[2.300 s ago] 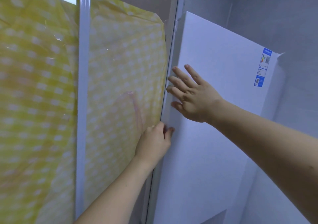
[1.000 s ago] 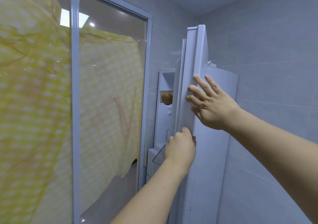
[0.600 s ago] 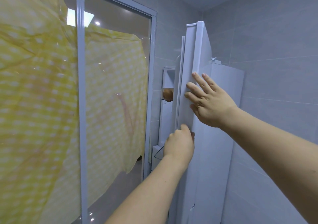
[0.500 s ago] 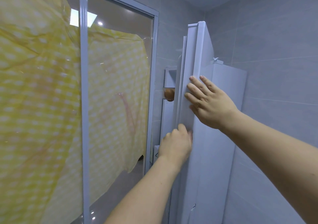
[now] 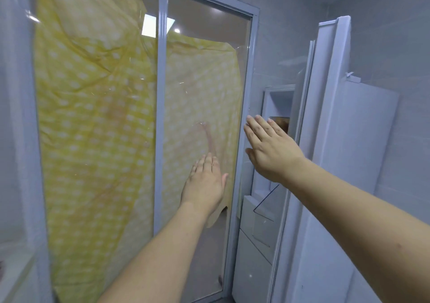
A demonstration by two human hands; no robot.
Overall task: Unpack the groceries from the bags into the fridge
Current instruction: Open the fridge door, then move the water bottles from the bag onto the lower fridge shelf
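My left hand (image 5: 204, 181) is open flat, fingers together and pointing up, holding nothing; it hovers in front of the glass door (image 5: 204, 107) on the left. My right hand (image 5: 271, 150) is likewise spread wide and empty, raised just beside the glass door's right frame, with its fingertips (image 5: 252, 125) overlapping the gap into the fridge. Half a second ago both hands were on the fridge door (image 5: 330, 121): the left curled round its edge, the right pressed flat on its face. Now both have let go and moved left, and the door stands further open, edge-on to me at the right. Behind it I see the fridge (image 5: 277, 107) interior, white, with one brownish item (image 5: 282, 124) on an upper shelf; I cannot tell what it is. I count two hands, one fridge door, two glass panes and one yellow spotted sheet (image 5: 97, 116) hanging behind the panes. No grocery bags appear in view.
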